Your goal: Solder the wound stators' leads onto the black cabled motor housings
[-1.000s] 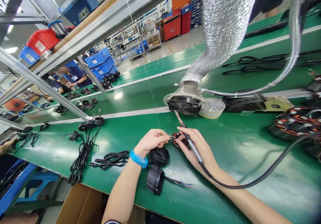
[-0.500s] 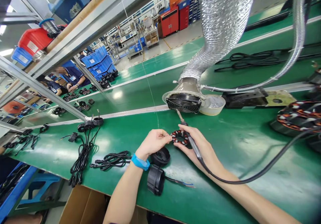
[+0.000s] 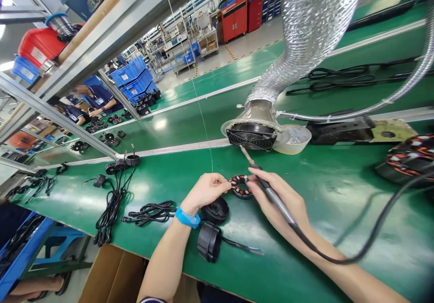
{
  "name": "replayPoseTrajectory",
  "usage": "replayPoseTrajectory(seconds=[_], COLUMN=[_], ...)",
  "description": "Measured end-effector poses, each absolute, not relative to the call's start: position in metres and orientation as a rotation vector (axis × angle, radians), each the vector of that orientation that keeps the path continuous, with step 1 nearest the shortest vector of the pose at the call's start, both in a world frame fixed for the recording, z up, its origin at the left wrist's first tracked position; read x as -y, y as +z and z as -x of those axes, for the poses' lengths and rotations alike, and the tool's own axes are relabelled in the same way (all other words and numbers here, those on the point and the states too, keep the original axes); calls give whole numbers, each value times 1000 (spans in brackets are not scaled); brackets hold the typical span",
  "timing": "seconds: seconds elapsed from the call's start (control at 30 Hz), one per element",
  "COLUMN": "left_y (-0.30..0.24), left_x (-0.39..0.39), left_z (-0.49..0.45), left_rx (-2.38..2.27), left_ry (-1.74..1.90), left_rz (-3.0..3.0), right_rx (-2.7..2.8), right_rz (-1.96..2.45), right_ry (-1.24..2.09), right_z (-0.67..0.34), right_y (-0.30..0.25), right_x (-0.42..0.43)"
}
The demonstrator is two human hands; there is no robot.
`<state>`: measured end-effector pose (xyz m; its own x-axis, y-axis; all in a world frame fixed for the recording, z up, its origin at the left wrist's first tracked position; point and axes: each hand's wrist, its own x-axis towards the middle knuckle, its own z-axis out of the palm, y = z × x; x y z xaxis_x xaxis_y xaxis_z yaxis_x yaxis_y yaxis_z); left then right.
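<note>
My left hand (image 3: 206, 190) is closed in a pinch at the left edge of a small ring-shaped motor stator (image 3: 241, 193) with copper and white windings. A thin strand of solder wire (image 3: 204, 117) hangs from above and runs down to this hand. In my right hand (image 3: 281, 199) is a soldering iron (image 3: 276, 199), its tip pointing away from me toward the fan. My right fingertips are at the stator's right side; whether they touch it I cannot tell. A black round housing (image 3: 217, 210) lies beside my left wrist, and another housing (image 3: 209, 242) with a wire tail lies nearer me.
A fume extractor fan (image 3: 252, 138) with a silver duct stands ahead, beside a translucent cup (image 3: 293, 138). Larger stators (image 3: 407, 163) sit at right. Coiled black cables (image 3: 152, 212) lie at left. The iron's cord (image 3: 356, 253) crosses my right forearm. Co-workers sit far left.
My right hand has shifted right and loosened from the stator, carrying the soldering iron. The stator sits slightly left and lower in view. My left hand keeps its pinch.
</note>
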<state>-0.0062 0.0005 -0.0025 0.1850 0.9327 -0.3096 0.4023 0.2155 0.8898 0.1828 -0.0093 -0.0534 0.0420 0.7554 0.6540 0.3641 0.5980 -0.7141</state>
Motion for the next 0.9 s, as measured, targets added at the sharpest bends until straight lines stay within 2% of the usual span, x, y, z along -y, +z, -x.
replayPoseTrajectory(seconds=[0.23,0.47,0.9], left_y=[-6,-5,-6], left_x=[-2,-2,-1], left_z=[9,8,8], left_rx=[-1389,-1382,-1403], left_ry=[603,607,618], left_rz=[-1372,-1358,-1380], right_rx=[1520,1598,1338], right_rz=[854,807,1034], right_ry=[234,222,531], right_z=[-199,-194,-191], right_y=[-45,-45,-54], right_x=[26,28,31])
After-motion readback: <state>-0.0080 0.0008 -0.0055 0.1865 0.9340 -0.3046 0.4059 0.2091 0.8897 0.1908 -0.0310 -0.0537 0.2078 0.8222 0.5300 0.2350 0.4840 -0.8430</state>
